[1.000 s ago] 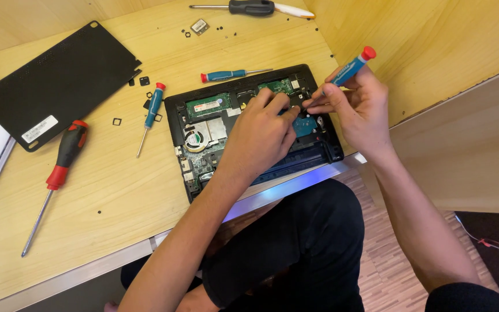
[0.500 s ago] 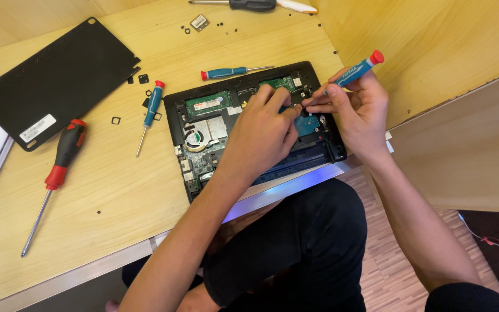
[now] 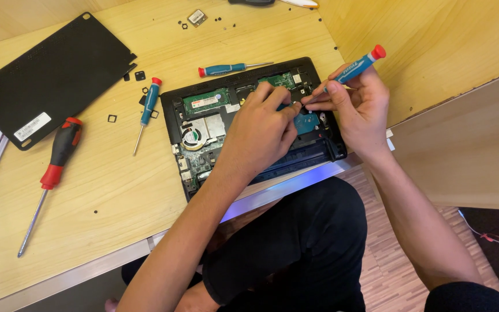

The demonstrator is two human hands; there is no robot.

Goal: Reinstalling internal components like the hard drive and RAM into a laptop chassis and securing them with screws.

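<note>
An opened black laptop [image 3: 203, 124] lies bottom-up on the wooden desk, showing a fan, a green memory stick and circuit boards. My left hand [image 3: 261, 130] rests over its right half, fingertips pinched at a spot near the blue-labelled drive. My right hand [image 3: 356, 107] holds a small blue screwdriver with a red cap [image 3: 358, 65], its tip angled down to where my left fingers meet. What lies under the fingertips is hidden.
The laptop's black bottom cover [image 3: 50, 78] lies at the far left. A large red-and-black screwdriver [image 3: 53, 167], two more blue screwdrivers [image 3: 148, 107] [image 3: 226, 69] and several tiny screws and black pads lie around. A wooden partition [image 3: 434, 52] rises on the right.
My right hand and its blue screwdriver have shifted slightly right and lower in view. My left fingers stay pinched at the same spot on the laptop.
</note>
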